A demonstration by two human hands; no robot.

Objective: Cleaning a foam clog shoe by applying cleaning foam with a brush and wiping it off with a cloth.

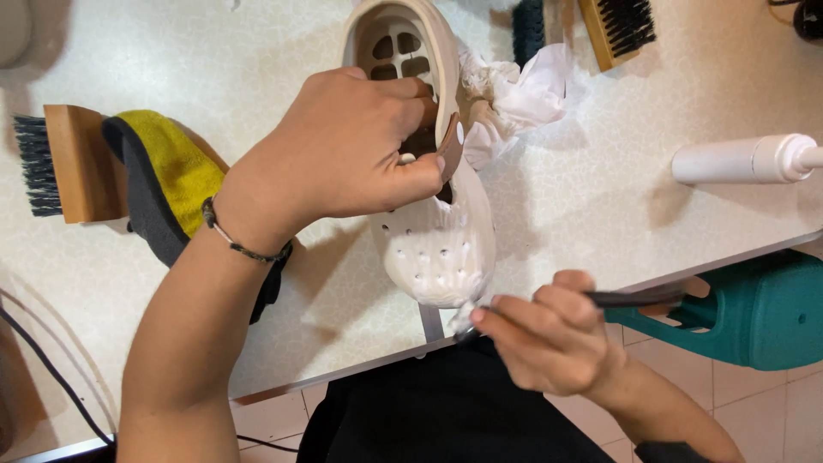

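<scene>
Clog (437,240) front and centre: a white foam shoe with round vent holes dotted across its rounded toe, oblong cut-outs showing in the heel end, and a brown strap pivoting at its side, lying on the pale speckled desk (600,189) with the toe reaching to the desk's near edge. Left hand (343,154) has fingers curled into the clog's opening, thumb pressed on the strap, gripping it firmly. Right hand (549,339) sits just below the toe, fingers pinched narrow around a slim dark-handled brush (630,299) whose tip touches the toe's lower edge. Crumpled white cloth (514,94) lies just beside the clog's far side. Well left of the clog rest a wooden-backed brush (64,163) and a yellow-and-dark pad (167,171).
</scene>
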